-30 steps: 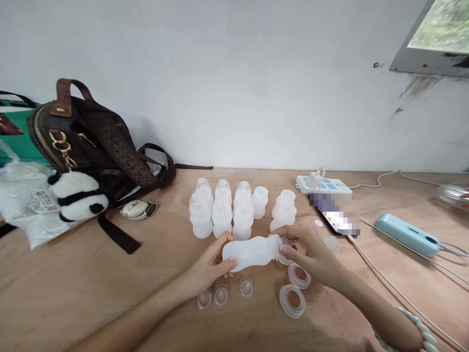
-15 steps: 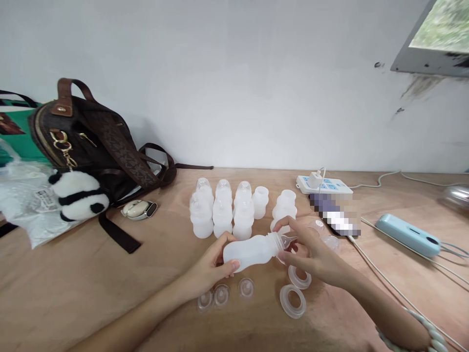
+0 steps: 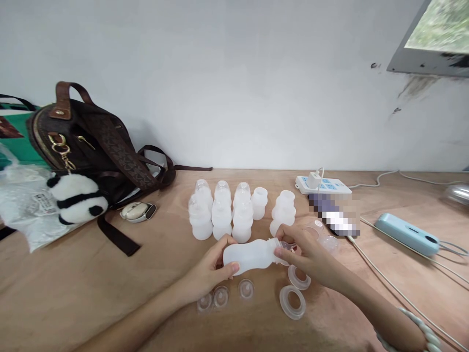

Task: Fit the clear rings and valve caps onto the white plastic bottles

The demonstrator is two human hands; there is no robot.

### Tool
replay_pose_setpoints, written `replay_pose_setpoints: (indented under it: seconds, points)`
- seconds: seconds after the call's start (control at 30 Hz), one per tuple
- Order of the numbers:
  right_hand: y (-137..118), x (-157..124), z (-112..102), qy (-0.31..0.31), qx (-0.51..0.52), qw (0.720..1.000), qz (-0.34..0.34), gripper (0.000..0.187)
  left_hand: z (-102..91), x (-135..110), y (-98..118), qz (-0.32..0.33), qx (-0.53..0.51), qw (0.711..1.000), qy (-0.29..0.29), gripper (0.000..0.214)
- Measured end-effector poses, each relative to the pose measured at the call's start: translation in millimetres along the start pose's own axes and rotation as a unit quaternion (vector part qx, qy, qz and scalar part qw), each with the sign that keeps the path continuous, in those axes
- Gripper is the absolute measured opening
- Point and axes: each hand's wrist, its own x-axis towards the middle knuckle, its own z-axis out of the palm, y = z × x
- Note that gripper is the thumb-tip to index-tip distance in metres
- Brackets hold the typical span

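The white bottle is held above the bench, lying on its side with the base to the left and the mouth to the right. The body is gripped near the base by the left hand, the thumb being placed on the near side. The clear teat at the mouth is pinched between the fingers of the right hand; its seating is partly hidden by them.

On the far side, six covered bottles are stood upright in two rows of three. An uncovered bottle is placed just right of the far row, and further upright bottles are grouped to its right. Three loose teats are laid near the left hand. Two translucent rings are positioned below the right hand, on the near side. Clear covers are located to the right, near the phone.
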Motion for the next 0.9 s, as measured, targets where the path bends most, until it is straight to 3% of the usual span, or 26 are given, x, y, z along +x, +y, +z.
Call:
replay_pose_setpoints:
  seconds: [0.1,0.23,0.3,0.37,0.43,0.5,0.57,0.67,0.77,0.9]
  points:
    - [1.0,0.1,-1.0,-0.001,0.001,1.0,-0.013,0.025,-0.9,1.0,-1.1,-0.005,-0.006,1.0,0.0,0.051]
    - [-2.2,-2.2,-7.3,-0.003,0.008,0.996,-0.084,0.04,-1.7,1.9,-2.1,-0.011,-0.013,1.0,-0.006,0.051]
    - [-0.1,-0.6,-6.0,0.014,-0.006,0.995,-0.095,0.025,-1.2,1.4,-1.1,-0.01,-0.014,1.0,-0.011,0.052]
    - [5.0,2.5,-1.1,0.028,-0.005,0.996,-0.082,0.015,-0.4,0.2,0.9,-0.004,-0.012,1.0,-0.015,0.052]
    - [9.8,5.1,3.5,0.03,0.014,0.998,-0.052,0.029,0.4,-0.9,3.0,0.001,-0.007,1.0,-0.016,0.051]
    - [11.1,5.3,4.1,0.024,0.045,0.998,-0.039,0.03,0.5,-1.4,4.1,0.001,-0.001,1.0,-0.017,0.05]
    - [7.9,3.0,0.0,0.014,0.059,0.997,-0.057,0.027,0.2,-1.0,3.8,-0.003,-0.001,1.0,-0.019,0.051]
    - [0.6,-0.9,-7.5,0.003,0.04,0.995,-0.087,0.045,-0.6,-0.1,2.0,-0.006,-0.009,1.0,-0.022,0.054]
    - [-1.0,-1.2,-6.1,0.013,0.03,0.996,-0.087,0.032,-0.9,-0.1,1.2,-0.007,-0.008,1.0,-0.022,0.055]
    - [3.0,0.1,1.1,-0.013,0.075,0.997,-0.033,0.021,-0.9,-0.3,0.5,-0.009,-0.01,1.0,-0.022,0.055]
